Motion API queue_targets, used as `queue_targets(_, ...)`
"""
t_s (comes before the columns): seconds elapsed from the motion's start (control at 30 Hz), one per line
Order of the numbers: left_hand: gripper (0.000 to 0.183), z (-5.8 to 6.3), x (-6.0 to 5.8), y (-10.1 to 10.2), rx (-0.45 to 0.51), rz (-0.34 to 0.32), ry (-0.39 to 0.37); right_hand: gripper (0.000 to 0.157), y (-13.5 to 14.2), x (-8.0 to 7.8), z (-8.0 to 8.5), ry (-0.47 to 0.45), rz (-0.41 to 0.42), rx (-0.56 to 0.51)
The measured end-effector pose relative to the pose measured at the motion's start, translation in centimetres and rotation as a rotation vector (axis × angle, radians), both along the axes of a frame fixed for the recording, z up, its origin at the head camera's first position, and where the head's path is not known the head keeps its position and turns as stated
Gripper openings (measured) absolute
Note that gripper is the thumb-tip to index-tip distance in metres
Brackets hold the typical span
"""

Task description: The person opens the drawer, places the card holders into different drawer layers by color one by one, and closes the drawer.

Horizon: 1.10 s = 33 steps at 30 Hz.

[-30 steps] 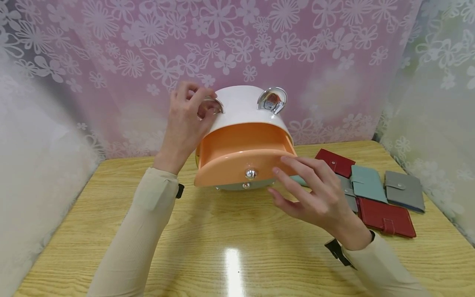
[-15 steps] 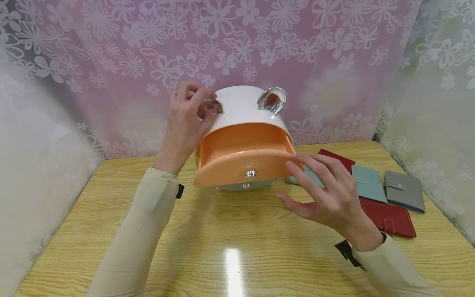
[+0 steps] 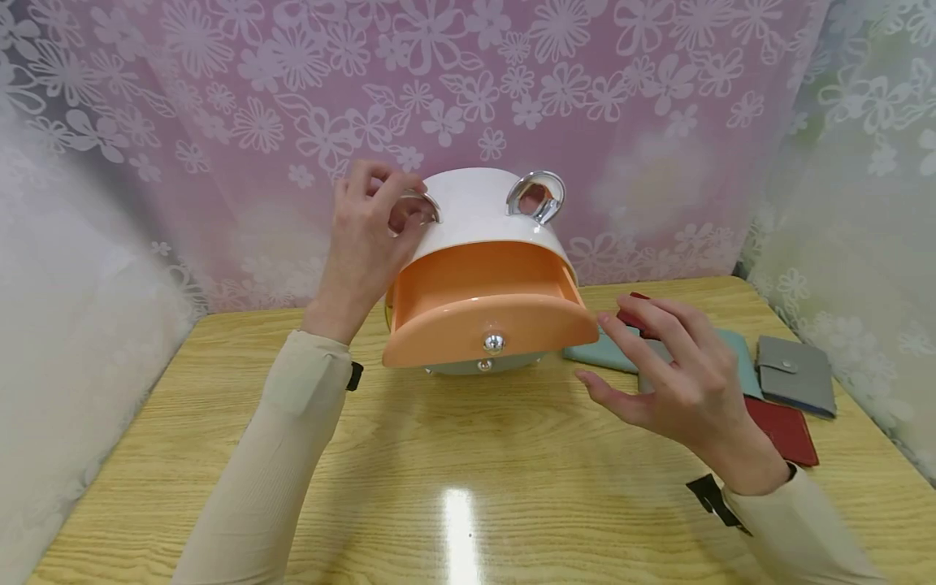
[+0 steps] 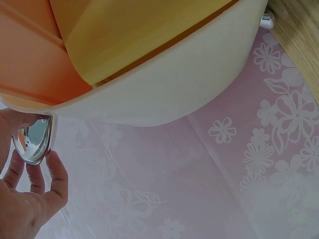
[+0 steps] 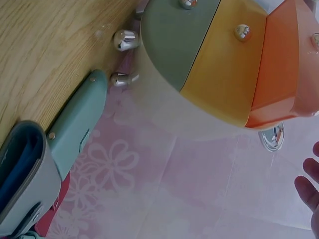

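Observation:
A white-bodied drawer box (image 3: 475,195) stands at mid-table with silver ear-shaped handles on top. Its orange top drawer (image 3: 439,331) is pulled out, showing a bare inside and a round silver knob (image 3: 494,344). My left hand (image 3: 369,231) grips the left silver ear (image 4: 34,142), thumb on one side and fingers on the other. Just right of the drawer front is my right hand (image 3: 680,382), holding nothing, its fingers spread and slightly bent above the wallets. In the right wrist view, the yellow drawer (image 5: 227,69) and green drawer (image 5: 179,42) below are closed.
Several wallets lie at the right: a grey one (image 3: 795,374), a red one (image 3: 786,431) and a teal one (image 3: 600,351) beside the box. The right hand hides others partly. Silver feet (image 5: 125,40) hold up the box. A flowered pink curtain (image 3: 468,81) hangs behind.
My right hand has moved right, from in front of the orange drawer's right end to over the wallets. The left hand keeps its hold on the ear; the drawer stays pulled out.

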<state>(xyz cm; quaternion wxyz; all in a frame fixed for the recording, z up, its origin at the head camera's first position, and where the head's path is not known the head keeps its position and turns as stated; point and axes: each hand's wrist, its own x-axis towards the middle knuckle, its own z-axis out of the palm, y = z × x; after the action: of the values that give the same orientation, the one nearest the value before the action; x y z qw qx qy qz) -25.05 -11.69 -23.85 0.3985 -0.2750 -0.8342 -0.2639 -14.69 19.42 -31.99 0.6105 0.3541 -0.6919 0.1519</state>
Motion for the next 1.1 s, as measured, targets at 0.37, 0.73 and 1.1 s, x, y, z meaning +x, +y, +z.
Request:
queue_targets(0.37, 0.016, 0.0, 0.0, -0.1, 0.001, -0.013, 0.012, 0.056, 1.8, 0.4, 0.0, -0.074, -0.054, 0.025)
queue_targets(0.73, 0.017, 0.1, 0.0, -0.1, 0.007, -0.009, 0.001, 0.059, 3.5, 0.7, -0.4, -0.168, -0.109, 0.062)
queue_targets(1.1, 0.017, 0.1, 0.0, -0.1, 0.011, -0.01, 0.001, 0.06, 5.6, 0.9, -1.3, -0.266, -0.193, 0.155)
